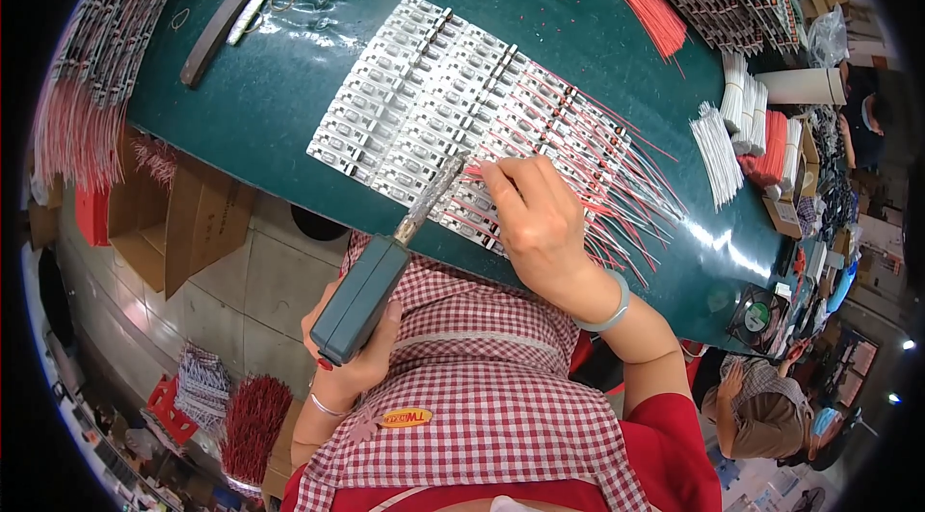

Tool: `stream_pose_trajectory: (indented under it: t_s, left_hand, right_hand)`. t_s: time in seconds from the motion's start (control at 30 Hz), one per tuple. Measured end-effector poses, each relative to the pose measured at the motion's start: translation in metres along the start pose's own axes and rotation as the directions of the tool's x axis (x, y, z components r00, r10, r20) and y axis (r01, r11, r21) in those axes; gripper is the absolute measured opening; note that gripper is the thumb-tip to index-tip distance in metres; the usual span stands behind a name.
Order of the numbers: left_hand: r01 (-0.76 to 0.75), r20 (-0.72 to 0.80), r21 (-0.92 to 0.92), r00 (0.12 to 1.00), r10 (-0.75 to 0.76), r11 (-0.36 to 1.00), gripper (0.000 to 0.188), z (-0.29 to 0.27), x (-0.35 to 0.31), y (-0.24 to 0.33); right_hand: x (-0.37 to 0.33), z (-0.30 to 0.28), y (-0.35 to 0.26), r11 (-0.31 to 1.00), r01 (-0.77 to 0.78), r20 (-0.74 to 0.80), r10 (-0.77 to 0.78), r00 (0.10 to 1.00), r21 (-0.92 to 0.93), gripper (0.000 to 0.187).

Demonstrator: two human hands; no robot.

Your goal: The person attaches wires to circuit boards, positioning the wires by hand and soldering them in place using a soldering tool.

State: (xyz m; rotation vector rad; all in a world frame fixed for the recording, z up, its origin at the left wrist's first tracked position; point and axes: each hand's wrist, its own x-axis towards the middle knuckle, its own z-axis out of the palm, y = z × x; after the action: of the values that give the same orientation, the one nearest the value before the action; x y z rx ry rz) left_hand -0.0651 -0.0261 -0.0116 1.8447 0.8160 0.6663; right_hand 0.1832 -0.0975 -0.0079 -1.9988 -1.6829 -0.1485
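The left hand point(358, 358), its wrist ringed by a thin bangle point(325, 406), comes up from the lower edge, closed around the back of a dark green soldering tool point(361, 298). Its fingers wrap the left side of the handle and the thumb lies along the right. The tool slants up and rightward out of this grip, its metal barrel point(431, 199) reaching over the near part of the white boards point(414, 88), which lie in rows on the green table point(289, 117) ahead of both hands. The barrel's tip ends just left of the right hand's fingertips.

The right hand point(535, 218) arches over the boards, knuckles raised, fingers bent leftward, index fingertip and thumb pinching a red wire point(470, 169) beside that tip. Its forearm slopes down to the right, a pale bracelet point(617, 305) around the wrist. Right of this pinch, loose red and white wires point(626, 204) fan out past the boards' edge.
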Motion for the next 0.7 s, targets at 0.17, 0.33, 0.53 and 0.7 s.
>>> stream_pose_trajectory:
  t_s: [0.17, 0.33, 0.53, 0.7]
  left_hand:
    - [0.009, -0.002, 0.011, 1.0, -0.009, 1.0, 0.024, -0.002, -0.002, 0.001]
    - [-0.008, 0.002, 0.043, 1.0, 0.007, 0.999, 0.025, -0.002, -0.003, 0.002]
    - [0.043, 0.045, 0.046, 0.998, -0.045, 0.998, 0.023, -0.004, -0.002, 0.006]
    - [0.031, 0.058, 0.058, 0.998, -0.034, 0.998, 0.022, -0.004, 0.003, 0.012]
  right_hand:
    - [-0.004, 0.0, 0.0, 0.999, 0.043, 0.004, -0.043, 0.999, -0.006, 0.036]
    - [-0.005, 0.001, -0.006, 1.0, 0.019, -0.053, -0.018, 0.998, 0.015, 0.033]
    - [-0.006, 0.002, -0.007, 1.0, 0.015, -0.051, -0.015, 0.999, 0.006, 0.032]
    - [-0.004, 0.001, -0.008, 1.0, 0.023, -0.039, -0.024, 0.999, -0.01, 0.03]
